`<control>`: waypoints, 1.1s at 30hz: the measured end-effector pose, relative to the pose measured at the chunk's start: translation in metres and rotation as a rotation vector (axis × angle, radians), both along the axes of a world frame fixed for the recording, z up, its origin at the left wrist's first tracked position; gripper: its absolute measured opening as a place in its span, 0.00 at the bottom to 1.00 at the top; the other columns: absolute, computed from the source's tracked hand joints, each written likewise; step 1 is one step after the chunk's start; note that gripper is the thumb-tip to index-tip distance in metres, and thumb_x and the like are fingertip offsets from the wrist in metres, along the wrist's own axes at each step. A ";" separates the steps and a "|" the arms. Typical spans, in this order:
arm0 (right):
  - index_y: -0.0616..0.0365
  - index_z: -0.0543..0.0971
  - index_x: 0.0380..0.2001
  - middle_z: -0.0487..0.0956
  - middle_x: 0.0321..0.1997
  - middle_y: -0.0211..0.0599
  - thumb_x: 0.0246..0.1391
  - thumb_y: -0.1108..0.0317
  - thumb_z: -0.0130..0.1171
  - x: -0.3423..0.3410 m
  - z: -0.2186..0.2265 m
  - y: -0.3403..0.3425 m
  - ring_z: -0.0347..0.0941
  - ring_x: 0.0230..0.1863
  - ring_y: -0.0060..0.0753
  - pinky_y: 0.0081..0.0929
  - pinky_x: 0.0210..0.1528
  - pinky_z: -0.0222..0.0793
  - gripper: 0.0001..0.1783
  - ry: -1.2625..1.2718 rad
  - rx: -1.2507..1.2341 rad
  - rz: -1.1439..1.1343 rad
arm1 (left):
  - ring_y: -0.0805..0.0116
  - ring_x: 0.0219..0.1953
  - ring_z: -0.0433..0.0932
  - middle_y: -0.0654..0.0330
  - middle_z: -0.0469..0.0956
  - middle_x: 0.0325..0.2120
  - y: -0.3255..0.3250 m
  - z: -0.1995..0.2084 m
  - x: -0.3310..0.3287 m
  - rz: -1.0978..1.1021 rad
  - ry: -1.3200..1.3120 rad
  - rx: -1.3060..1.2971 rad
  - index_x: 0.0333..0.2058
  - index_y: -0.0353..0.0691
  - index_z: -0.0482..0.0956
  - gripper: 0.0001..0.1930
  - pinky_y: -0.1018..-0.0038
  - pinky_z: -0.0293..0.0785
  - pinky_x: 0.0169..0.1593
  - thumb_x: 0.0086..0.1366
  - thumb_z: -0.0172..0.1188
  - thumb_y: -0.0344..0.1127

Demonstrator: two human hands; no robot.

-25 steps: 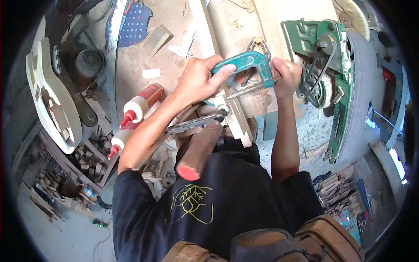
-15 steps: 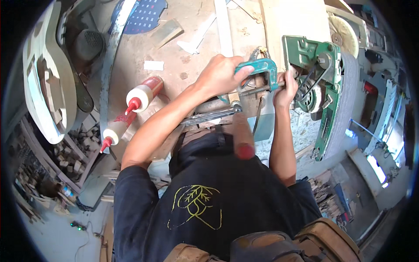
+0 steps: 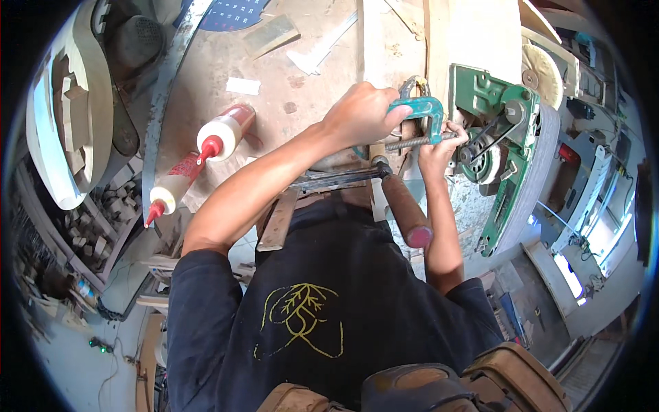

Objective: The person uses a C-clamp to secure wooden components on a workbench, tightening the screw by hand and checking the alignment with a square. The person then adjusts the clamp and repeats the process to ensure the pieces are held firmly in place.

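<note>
My left hand (image 3: 364, 113) is closed round the frame of a teal C-clamp (image 3: 432, 113) over the near edge of the workbench. My right hand (image 3: 439, 156) pinches the outer end of the clamp's threaded screw (image 3: 412, 143). Close to my waist lies a bar clamp with a dark steel bar (image 3: 336, 180) and a worn wooden handle (image 3: 407, 211) with a reddish end. A small wood block (image 3: 377, 152) sits by the bar clamp's screw end. What the C-clamp's jaws bear on is partly hidden by my left hand.
Two white-and-red glue bottles (image 3: 226, 130) lie at the left bench edge. A green belt-driven machine (image 3: 491, 103) stands right of my right hand. A curved wooden frame (image 3: 89, 89) is at far left. Wood strips and a pale board (image 3: 480, 34) lie at the back.
My right hand's fingers have curled from upright onto the screw's end. The wooden clamp handle now slants further right. The whole view has shifted slightly.
</note>
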State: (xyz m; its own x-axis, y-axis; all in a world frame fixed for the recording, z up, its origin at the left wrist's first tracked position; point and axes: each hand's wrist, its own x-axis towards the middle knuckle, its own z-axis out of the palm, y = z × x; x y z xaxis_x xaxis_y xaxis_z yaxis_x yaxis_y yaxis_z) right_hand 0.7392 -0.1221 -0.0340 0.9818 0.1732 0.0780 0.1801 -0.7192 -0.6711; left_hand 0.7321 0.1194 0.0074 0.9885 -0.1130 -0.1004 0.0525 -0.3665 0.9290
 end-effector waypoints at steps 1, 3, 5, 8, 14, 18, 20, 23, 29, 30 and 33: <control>0.64 0.55 0.49 0.69 0.41 0.52 0.53 0.79 0.53 -0.001 0.005 -0.003 0.71 0.43 0.48 0.39 0.52 0.64 0.23 0.072 -0.073 -0.009 | 0.49 0.20 0.77 0.50 0.75 0.14 -0.001 0.000 0.000 0.007 -0.022 0.005 0.24 0.35 0.79 0.17 0.60 0.73 0.30 0.64 0.56 0.44; 0.65 0.55 0.48 0.70 0.39 0.55 0.53 0.79 0.52 0.003 0.022 -0.001 0.72 0.42 0.52 0.40 0.51 0.65 0.22 0.140 -0.151 -0.018 | 0.49 0.20 0.77 0.50 0.75 0.14 -0.002 0.000 0.001 0.011 -0.024 0.025 0.24 0.35 0.79 0.17 0.60 0.73 0.31 0.64 0.56 0.44; 0.69 0.55 0.44 0.74 0.30 0.64 0.52 0.80 0.51 0.007 0.039 0.003 0.74 0.34 0.63 0.49 0.42 0.67 0.20 0.205 -0.305 0.084 | 0.48 0.20 0.77 0.49 0.75 0.14 -0.005 0.002 0.000 0.015 -0.022 0.040 0.25 0.35 0.79 0.17 0.60 0.74 0.31 0.64 0.56 0.43; 0.72 0.54 0.42 0.74 0.29 0.73 0.50 0.79 0.50 0.023 0.055 -0.005 0.72 0.36 0.73 0.56 0.42 0.65 0.19 0.465 -0.546 0.165 | 0.41 0.20 0.76 0.40 0.73 0.14 -0.006 0.002 0.001 0.044 -0.030 -0.017 0.25 0.28 0.78 0.18 0.56 0.74 0.29 0.62 0.58 0.42; 0.73 0.57 0.42 0.75 0.28 0.66 0.49 0.75 0.53 0.043 0.064 -0.020 0.73 0.35 0.71 0.53 0.41 0.67 0.21 0.554 -0.608 0.336 | 0.41 0.23 0.78 0.39 0.75 0.16 -0.005 0.003 0.002 0.010 0.004 -0.017 0.26 0.27 0.79 0.18 0.56 0.75 0.32 0.62 0.57 0.42; 0.62 0.69 0.48 0.70 0.24 0.28 0.52 0.71 0.57 0.042 0.060 -0.033 0.66 0.25 0.24 0.22 0.30 0.64 0.20 0.932 -0.043 0.098 | 0.41 0.26 0.77 0.40 0.76 0.19 -0.012 -0.002 0.003 -0.004 0.010 0.062 0.30 0.31 0.79 0.18 0.55 0.73 0.35 0.64 0.55 0.44; 0.61 0.71 0.49 0.69 0.25 0.24 0.52 0.74 0.55 0.035 0.055 -0.033 0.62 0.24 0.15 0.16 0.30 0.61 0.19 0.955 0.448 -0.107 | 0.40 0.27 0.78 0.39 0.76 0.20 -0.014 -0.004 0.003 -0.010 -0.019 0.069 0.30 0.30 0.79 0.18 0.54 0.73 0.36 0.63 0.55 0.44; 0.59 0.70 0.55 0.73 0.30 0.26 0.52 0.75 0.54 0.021 0.051 -0.026 0.65 0.27 0.16 0.16 0.32 0.63 0.24 0.819 0.355 -0.138 | 0.40 0.28 0.78 0.38 0.76 0.21 -0.014 -0.006 0.002 -0.023 -0.032 0.074 0.32 0.29 0.79 0.18 0.54 0.74 0.38 0.63 0.56 0.43; 0.62 0.70 0.56 0.77 0.33 0.31 0.50 0.75 0.54 0.022 0.039 -0.036 0.69 0.30 0.18 0.17 0.30 0.64 0.26 0.709 0.209 -0.091 | 0.41 0.31 0.79 0.37 0.77 0.24 -0.011 -0.010 0.000 -0.022 -0.060 0.059 0.35 0.29 0.80 0.19 0.55 0.74 0.40 0.63 0.55 0.44; 0.62 0.70 0.56 0.77 0.34 0.32 0.50 0.75 0.54 0.023 0.038 -0.038 0.70 0.31 0.19 0.17 0.32 0.65 0.27 0.696 0.158 -0.071 | 0.41 0.32 0.79 0.38 0.78 0.25 -0.011 -0.011 0.001 -0.020 -0.072 0.062 0.35 0.30 0.80 0.19 0.56 0.74 0.41 0.63 0.55 0.44; 0.63 0.70 0.54 0.78 0.38 0.37 0.50 0.73 0.55 0.028 0.035 -0.039 0.73 0.37 0.23 0.21 0.42 0.69 0.25 0.616 0.126 0.024 | 0.42 0.32 0.80 0.39 0.78 0.25 -0.009 -0.014 0.004 -0.026 -0.089 0.057 0.36 0.31 0.80 0.19 0.56 0.74 0.42 0.63 0.55 0.45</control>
